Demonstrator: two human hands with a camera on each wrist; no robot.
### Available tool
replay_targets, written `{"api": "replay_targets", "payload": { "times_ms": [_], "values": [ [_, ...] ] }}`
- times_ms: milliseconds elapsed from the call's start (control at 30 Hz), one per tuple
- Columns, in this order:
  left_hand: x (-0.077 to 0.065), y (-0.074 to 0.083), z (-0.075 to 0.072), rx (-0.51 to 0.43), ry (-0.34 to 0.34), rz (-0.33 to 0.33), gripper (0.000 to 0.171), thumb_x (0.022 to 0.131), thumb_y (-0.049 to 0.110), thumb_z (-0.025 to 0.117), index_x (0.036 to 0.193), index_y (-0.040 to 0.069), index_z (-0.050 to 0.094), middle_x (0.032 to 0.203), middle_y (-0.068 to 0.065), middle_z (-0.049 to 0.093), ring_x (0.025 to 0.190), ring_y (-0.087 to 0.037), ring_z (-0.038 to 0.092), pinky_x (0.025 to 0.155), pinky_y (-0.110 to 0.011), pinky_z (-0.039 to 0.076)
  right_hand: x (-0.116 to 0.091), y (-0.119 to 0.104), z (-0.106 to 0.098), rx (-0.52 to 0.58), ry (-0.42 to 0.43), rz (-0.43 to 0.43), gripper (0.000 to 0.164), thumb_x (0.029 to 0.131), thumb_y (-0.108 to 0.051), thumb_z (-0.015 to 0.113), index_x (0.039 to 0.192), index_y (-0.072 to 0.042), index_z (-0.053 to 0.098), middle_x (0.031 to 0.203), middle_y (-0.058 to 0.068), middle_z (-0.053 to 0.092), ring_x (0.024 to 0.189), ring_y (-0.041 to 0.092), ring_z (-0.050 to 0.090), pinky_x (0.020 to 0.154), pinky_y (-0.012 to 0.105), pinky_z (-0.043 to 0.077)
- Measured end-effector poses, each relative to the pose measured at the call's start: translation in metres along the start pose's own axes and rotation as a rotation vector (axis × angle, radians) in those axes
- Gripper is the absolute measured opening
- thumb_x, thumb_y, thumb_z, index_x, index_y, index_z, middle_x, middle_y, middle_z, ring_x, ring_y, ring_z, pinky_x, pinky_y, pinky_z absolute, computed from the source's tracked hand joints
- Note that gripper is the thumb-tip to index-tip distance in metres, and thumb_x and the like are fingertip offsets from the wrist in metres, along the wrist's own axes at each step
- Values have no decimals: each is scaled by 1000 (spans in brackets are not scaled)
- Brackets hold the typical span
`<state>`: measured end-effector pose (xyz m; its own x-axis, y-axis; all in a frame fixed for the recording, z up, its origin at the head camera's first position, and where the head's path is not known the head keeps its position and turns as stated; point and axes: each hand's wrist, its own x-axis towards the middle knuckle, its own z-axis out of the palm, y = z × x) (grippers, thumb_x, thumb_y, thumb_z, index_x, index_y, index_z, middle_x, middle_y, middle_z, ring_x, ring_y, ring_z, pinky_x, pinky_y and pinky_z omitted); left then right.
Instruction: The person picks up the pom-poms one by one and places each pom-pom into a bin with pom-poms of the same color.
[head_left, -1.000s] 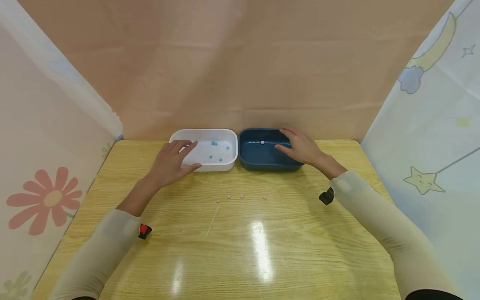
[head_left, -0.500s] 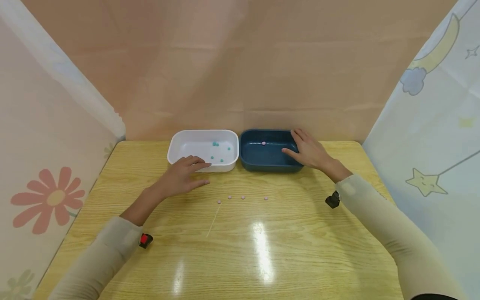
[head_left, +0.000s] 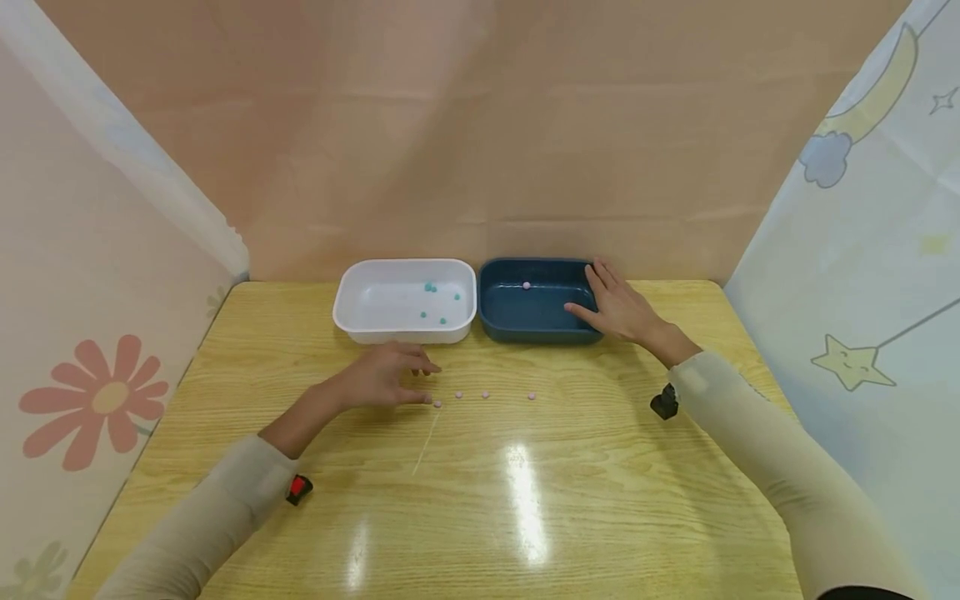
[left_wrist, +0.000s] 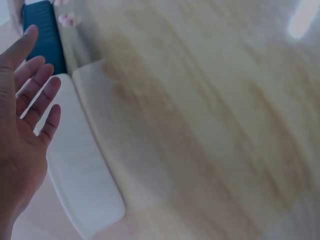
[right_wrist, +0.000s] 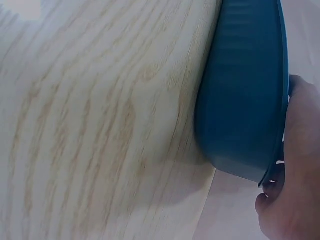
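My left hand [head_left: 386, 377] hovers over the table in front of the white tray [head_left: 375, 333], thumb and fingers apart with nothing seen between them. Its thumb tip is right by a small pink bead [head_left: 437, 404]. Three more pink beads, among them one bead [head_left: 532, 396], lie in a loose row to the right. My right hand [head_left: 626, 312] rests at the right end of the dark blue tray [head_left: 536, 336], thumb stretched over the inside, fingers fairly straight along the end. In the right wrist view, the blue tray [right_wrist: 245, 100] partly hides that hand.
Several teal beads [head_left: 442, 321] lie inside the white tray. One pink bead [head_left: 527, 286] is in the blue tray. Both trays stand side by side at the table's back edge, against a brown backdrop [head_left: 487, 167]. Printed cloth walls [head_left: 847, 275] flank the wooden table [head_left: 600, 483].
My left hand has moved from over the white tray forward and down to the leftmost pink bead. The right hand has shifted right, from over the blue tray to its right end.
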<state>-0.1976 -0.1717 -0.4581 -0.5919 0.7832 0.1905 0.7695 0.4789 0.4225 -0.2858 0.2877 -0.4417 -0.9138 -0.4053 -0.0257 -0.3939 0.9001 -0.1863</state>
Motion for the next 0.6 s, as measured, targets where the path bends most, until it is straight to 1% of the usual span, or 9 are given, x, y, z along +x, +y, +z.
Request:
{"api": "replay_targets", "payload": {
  "times_ms": [167,300,433,600],
  "values": [
    [2,1,7,-28,-65,0,30,86,31,91,109,13,84,99,5,75,89,-10,67,80,-31,57,0,1,1,29,-3,4,102,106,-65,47,166,8,9,175,27,-1,163,45,1,130,59,11],
    [4,2,11,-47,-105,-10,22,88,27,89,105,14,84,97,7,76,87,-8,67,82,-31,56,0,2,2,40,-9,6,102,106,-65,47,166,8,8,175,26,-4,163,44,-1,130,59,9],
    [6,1,13,-59,-125,-26,17,90,25,88,104,16,85,94,10,75,83,-6,63,79,-29,54,0,2,3,43,-12,8,102,106,-65,47,166,8,7,175,26,-5,163,44,-2,130,58,8],
    [7,-1,16,-63,-145,-51,14,91,26,86,104,19,85,93,13,73,81,-3,60,77,-26,52,0,1,3,47,-6,7,102,106,-66,46,166,7,8,176,25,-4,163,43,-1,131,58,8]
  ]
}}
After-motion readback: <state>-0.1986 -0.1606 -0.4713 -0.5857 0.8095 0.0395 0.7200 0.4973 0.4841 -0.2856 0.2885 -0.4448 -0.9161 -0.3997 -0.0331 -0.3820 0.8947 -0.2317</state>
